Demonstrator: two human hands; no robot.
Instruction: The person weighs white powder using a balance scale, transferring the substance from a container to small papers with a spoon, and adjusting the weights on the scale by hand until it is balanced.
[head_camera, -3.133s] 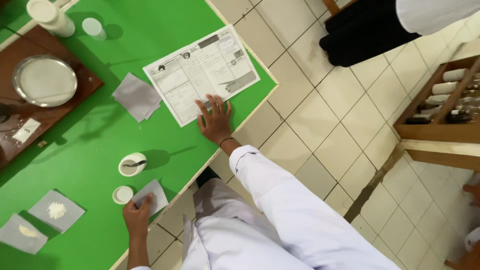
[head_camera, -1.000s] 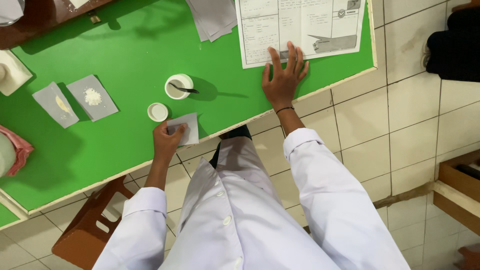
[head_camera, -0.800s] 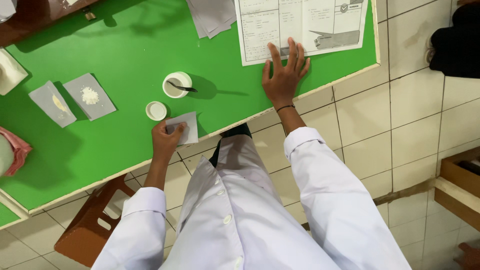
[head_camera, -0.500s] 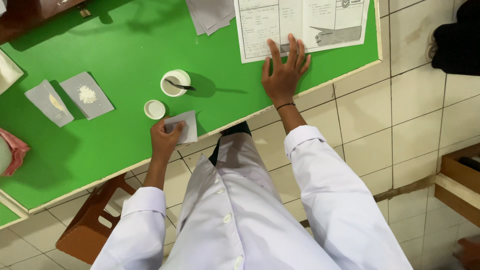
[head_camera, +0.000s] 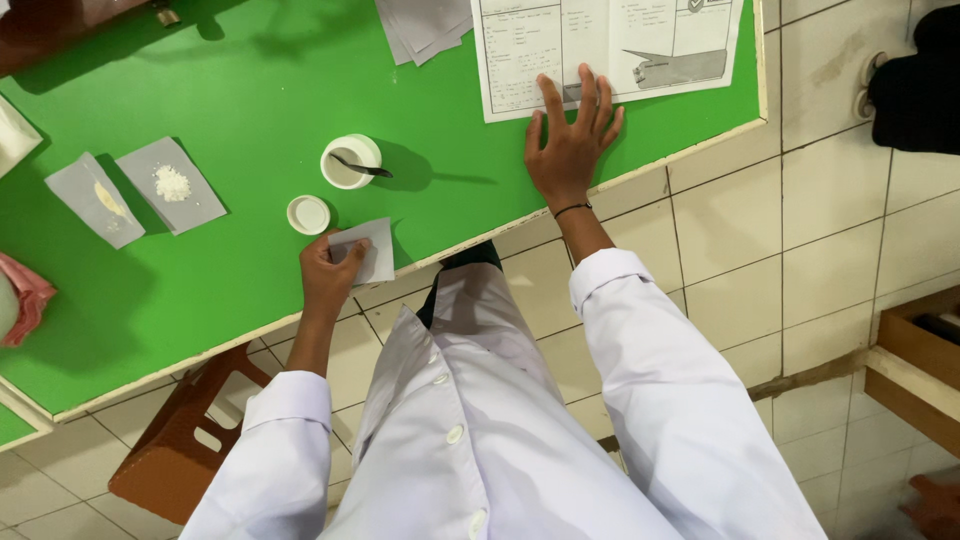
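My left hand (head_camera: 328, 272) pinches a small grey paper square (head_camera: 370, 250) at the near edge of the green table (head_camera: 250, 70). Just beyond it lie a round white lid (head_camera: 308, 214) and a small white jar (head_camera: 350, 161) with a dark spatula resting in it. My right hand (head_camera: 572, 140) lies flat, fingers spread, on the lower edge of a printed worksheet (head_camera: 610, 45). Two grey paper squares sit to the left, one with white powder (head_camera: 172, 184), one with yellowish powder (head_camera: 100, 198).
A stack of grey papers (head_camera: 425, 25) lies at the far edge. A pink cloth (head_camera: 25, 300) is at the left. A brown stool (head_camera: 185, 445) stands under the table on the tiled floor. A wooden rack (head_camera: 915, 355) is at the right.
The view has shifted slightly, so the table things sit a little lower left in frame. Both hands keep their places on the paper square and the worksheet.
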